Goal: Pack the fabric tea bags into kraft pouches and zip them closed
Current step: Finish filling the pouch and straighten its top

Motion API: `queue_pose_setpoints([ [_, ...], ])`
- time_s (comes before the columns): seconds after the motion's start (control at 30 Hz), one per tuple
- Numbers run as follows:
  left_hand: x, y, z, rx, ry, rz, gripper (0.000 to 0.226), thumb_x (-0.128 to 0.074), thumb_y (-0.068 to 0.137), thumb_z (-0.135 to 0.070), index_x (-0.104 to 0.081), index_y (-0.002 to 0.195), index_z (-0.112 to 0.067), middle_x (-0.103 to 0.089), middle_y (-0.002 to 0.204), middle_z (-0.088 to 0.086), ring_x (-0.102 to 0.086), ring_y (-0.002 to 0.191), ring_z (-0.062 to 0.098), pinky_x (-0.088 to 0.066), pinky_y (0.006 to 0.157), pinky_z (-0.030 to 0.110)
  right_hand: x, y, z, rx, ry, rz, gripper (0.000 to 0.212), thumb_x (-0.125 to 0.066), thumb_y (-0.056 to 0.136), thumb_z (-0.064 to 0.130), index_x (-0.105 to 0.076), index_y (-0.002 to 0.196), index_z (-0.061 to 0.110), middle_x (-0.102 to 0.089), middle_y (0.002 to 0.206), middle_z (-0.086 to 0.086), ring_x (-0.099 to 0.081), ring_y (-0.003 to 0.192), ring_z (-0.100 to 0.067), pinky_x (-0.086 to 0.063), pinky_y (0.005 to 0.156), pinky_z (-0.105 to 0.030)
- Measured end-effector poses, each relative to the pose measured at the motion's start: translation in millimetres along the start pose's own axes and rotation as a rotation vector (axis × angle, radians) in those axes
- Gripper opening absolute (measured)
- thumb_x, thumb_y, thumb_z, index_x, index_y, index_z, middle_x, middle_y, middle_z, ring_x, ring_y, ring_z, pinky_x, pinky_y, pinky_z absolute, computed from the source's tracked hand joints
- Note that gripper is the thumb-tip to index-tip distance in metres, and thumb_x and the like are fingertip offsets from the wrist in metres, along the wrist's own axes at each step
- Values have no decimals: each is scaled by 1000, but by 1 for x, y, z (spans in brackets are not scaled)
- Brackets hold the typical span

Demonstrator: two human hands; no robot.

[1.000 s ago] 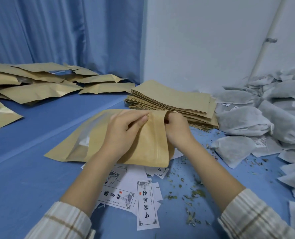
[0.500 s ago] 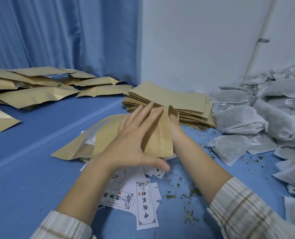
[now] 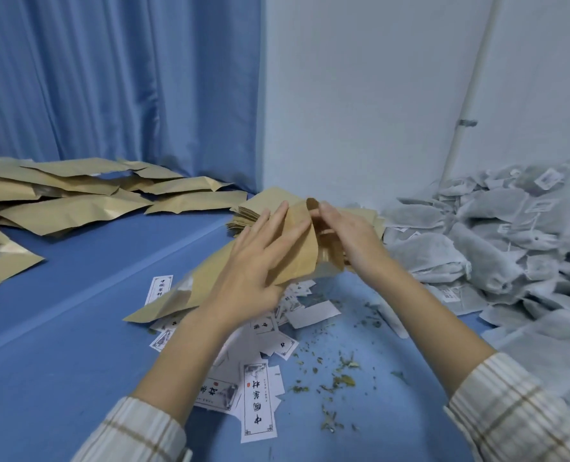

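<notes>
A kraft pouch lies slanted on the blue table, its mouth raised and spread open at the right end. My left hand rests flat on the pouch's upper side with straight fingers. My right hand is at the open mouth, its fingers curled round the far lip. A large heap of white fabric tea bags lies to the right of my right hand. No tea bag is in either hand.
A stack of flat empty pouches sits just behind my hands. Several pouches lie at the far left by the blue curtain. Printed paper labels and loose tea crumbs litter the table near me.
The pouch mouth was pinched by both hands a second ago. Now my left hand lies flat on the pouch, and my right hand has spread the mouth open and lifted it.
</notes>
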State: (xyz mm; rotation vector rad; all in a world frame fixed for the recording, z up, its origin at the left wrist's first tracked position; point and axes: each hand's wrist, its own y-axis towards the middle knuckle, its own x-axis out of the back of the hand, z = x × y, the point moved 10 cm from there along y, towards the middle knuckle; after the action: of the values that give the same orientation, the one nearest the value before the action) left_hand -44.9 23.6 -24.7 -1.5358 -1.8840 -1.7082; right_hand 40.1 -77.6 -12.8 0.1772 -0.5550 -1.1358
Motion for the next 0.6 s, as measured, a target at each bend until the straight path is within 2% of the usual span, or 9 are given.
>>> queue_pose_setpoints([
  [0.1, 21, 16, -18, 5, -201, -59, 73, -58, 84, -7, -28, 141, -40, -15, 157, -8, -12, 145, 11, -23, 114, 50, 32, -11, 35, 192, -230, -10, 39, -31, 79, 23, -66, 90, 35, -62, 99, 24, -51, 107, -5, -36, 92, -13],
  [0.13, 29, 22, -26, -1, -268, -79, 68, -56, 85, -7, -32, 140, -40, -20, 155, -8, -16, 144, 9, -25, 114, 47, 41, -14, 45, 241, -348, -23, 40, -32, 75, 19, -67, 90, 33, -60, 98, 23, -49, 108, -8, -34, 93, -14],
  [0.23, 50, 41, -49, -27, -380, -100, 56, -51, 90, -1, -45, 134, -36, -35, 150, -4, -27, 138, 0, -29, 113, 26, 66, -14, 72, 326, -672, -74, 26, -51, 82, 13, -72, 91, 25, -59, 107, 13, -39, 115, -15, -26, 105, -34],
  [0.3, 65, 51, -58, -10, -427, -130, 50, -49, 93, -1, -53, 128, -35, -45, 143, -8, -35, 132, -4, -30, 108, 14, 85, -14, 87, 315, -651, -85, 18, -57, 88, 21, -70, 89, 32, -55, 117, 13, -32, 120, -11, -19, 107, -30],
  [0.4, 91, 66, -57, 60, -544, -211, 34, -50, 97, -13, -59, 122, -33, -57, 126, -25, -51, 119, 1, -39, 105, 27, 113, -14, 113, 311, -442, -69, 27, -39, 94, 29, -65, 93, 35, -49, 119, 14, -28, 119, -5, -21, 101, -10],
  [0.47, 102, 76, -61, 56, -625, -210, 30, -51, 97, -18, -61, 119, -34, -59, 123, -24, -56, 114, 2, -43, 97, 25, 124, -15, 132, 343, -497, -71, 30, -35, 81, 22, -60, 96, 32, -42, 121, 12, -30, 119, -6, -24, 99, -12],
  [0.53, 109, 86, -68, 18, -684, -200, 28, -52, 96, -20, -64, 114, -37, -61, 122, -22, -58, 109, 0, -45, 88, 16, 133, -16, 147, 397, -607, -87, 20, -46, 79, 24, -56, 95, 30, -35, 125, 12, -34, 119, -8, -28, 98, -18],
  [0.57, 110, 90, -70, 10, -728, -200, 26, -53, 95, -23, -65, 111, -39, -62, 122, -19, -60, 106, 0, -46, 84, 14, 137, -15, 152, 400, -609, -87, 11, -56, 81, 30, -56, 93, 31, -34, 126, 13, -37, 119, -6, -31, 96, -18],
  [0.6, 111, 94, -71, 13, -784, -202, 24, -56, 92, -26, -67, 108, -39, -62, 122, -16, -61, 103, 1, -46, 80, 13, 142, -15, 155, 388, -582, -83, 13, -64, 81, 35, -57, 91, 32, -38, 124, 15, -41, 116, -4, -35, 94, -15],
])
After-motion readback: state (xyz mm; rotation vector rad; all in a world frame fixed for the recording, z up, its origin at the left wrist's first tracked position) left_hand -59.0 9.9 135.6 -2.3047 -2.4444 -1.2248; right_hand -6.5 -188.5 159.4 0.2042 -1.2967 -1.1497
